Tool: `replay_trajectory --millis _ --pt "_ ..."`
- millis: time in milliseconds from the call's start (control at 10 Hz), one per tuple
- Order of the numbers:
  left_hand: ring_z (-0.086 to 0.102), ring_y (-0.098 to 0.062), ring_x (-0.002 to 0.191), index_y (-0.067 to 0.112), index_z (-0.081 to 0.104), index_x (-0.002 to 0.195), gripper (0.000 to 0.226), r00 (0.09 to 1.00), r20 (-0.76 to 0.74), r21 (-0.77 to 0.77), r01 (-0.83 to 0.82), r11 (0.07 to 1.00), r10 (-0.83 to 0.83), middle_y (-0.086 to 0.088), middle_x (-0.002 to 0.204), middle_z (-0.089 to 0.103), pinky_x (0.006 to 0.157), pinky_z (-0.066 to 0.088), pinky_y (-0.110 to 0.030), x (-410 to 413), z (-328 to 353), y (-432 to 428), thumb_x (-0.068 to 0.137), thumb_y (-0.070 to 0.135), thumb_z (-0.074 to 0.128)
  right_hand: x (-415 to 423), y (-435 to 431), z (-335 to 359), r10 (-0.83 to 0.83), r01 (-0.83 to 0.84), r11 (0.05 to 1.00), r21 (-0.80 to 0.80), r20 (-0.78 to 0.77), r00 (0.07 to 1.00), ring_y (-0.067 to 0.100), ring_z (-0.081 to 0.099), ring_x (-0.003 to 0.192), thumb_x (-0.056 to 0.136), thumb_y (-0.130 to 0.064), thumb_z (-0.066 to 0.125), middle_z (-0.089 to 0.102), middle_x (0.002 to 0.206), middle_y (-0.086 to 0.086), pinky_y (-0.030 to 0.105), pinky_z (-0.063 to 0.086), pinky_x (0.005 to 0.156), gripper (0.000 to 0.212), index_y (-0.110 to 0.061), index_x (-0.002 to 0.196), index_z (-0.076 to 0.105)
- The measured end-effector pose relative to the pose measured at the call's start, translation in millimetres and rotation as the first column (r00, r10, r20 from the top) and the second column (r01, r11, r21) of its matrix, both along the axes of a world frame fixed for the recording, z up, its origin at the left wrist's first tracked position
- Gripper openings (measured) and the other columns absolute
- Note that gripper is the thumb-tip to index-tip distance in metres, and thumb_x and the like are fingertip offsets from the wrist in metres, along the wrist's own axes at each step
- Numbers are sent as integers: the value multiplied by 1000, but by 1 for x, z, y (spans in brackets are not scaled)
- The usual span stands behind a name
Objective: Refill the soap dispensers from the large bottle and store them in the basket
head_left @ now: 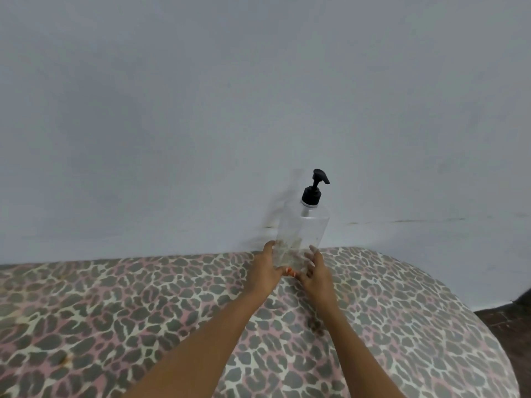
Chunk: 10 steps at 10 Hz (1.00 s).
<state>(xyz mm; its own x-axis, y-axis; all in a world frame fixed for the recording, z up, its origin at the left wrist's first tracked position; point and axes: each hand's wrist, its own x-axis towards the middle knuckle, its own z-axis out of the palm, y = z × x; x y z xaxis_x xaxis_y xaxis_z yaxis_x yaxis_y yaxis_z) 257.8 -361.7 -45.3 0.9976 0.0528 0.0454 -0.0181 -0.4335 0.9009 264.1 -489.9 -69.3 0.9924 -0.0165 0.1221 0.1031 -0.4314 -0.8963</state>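
1. The soap dispenser [307, 228] is a tall cylinder of clear plastic with rounded shoulders. It leans slightly right, and its lower part is cloudy with residue.
2. Its glossy black pump [314, 188] has a ribbed collar and an angled spout.
3. The left hand [265, 265] has its fingers wrapped round the base's left side.
4. The right hand [316, 271], somewhat blurred, cups the right side with spread fingers. An orange-painted thumbnail shows at the front.
5. The base sits low over a leopard-print cloth [143, 311] in grey, pink and cream.
6. Behind is a matte, pale wall [201, 110], faintly scuffed.
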Motion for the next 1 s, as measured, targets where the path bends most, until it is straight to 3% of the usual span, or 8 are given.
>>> replay_trajectory --millis 200,300,500,600,700,800,900,1000 --pt "57 -23 112 11 37 134 57 1000 -23 11 14 1000 -14 -10 123 59 98 45 -35 -5 5 -1 83 11 63 -2 2 1 -36 35 999 -36 -33 999 16 47 118 86 4 57 44 139 10 25 45 89 65 -9 142 25" --pt "56 -24 113 10 36 135 58 999 -31 -4 22 1000 -22 -12 123 58 98 45 -36 -4 5 0 84 9 62 -1 1 0 -33 31 998 -50 -39 999 19 46 122 87 8 53 41 142 12 25 45 90 63 -8 141 25" --pt "58 -21 109 13 35 134 57 1000 -21 6 23 1000 -23 -10 120 59 95 47 -31 3 1 3 84 6 61 2 -1 -3 -12 9 996 -93 -29 1000 25 58 107 87 11 48 43 139 8 27 53 78 62 -10 140 25" --pt "58 -21 109 13 34 135 58 999 -9 18 38 999 -38 -10 120 59 95 47 -31 3 -2 5 84 6 61 4 -2 -6 -16 14 988 -153 -12 1000 12 51 106 88 6 51 47 136 9 24 45 89 58 -8 140 28" --pt "57 -22 110 12 29 139 60 999 -2 59 41 997 -41 -12 124 57 94 47 -32 0 -7 6 86 9 58 1 0 -8 -53 50 981 -186 -12 999 7 54 98 90 -3 54 58 120 3 7 42 82 49 -7 136 36" --pt "55 -21 112 15 23 142 62 998 -15 76 58 995 -57 -11 130 51 95 46 -31 -11 -3 9 89 14 55 -7 4 -5 -118 119 975 -188 14 993 6 58 82 91 -3 51 65 104 3 6 43 62 33 -9 123 50" --pt "42 -22 127 19 18 144 60 998 26 98 54 994 -57 -8 142 40 102 37 -31 -22 4 15 93 20 50 -17 10 1 -266 273 914 -299 65 962 16 57 73 94 -8 48 68 94 11 22 45 60 23 -5 114 59" --pt "33 -19 134 20 17 144 55 994 98 151 29 988 -44 -5 149 30 107 31 -30 -38 19 23 96 25 42 -35 21 16 -280 318 849 -422 149 948 20 59 71 96 -14 44 67 86 10 30 48 64 23 -3 98 64"
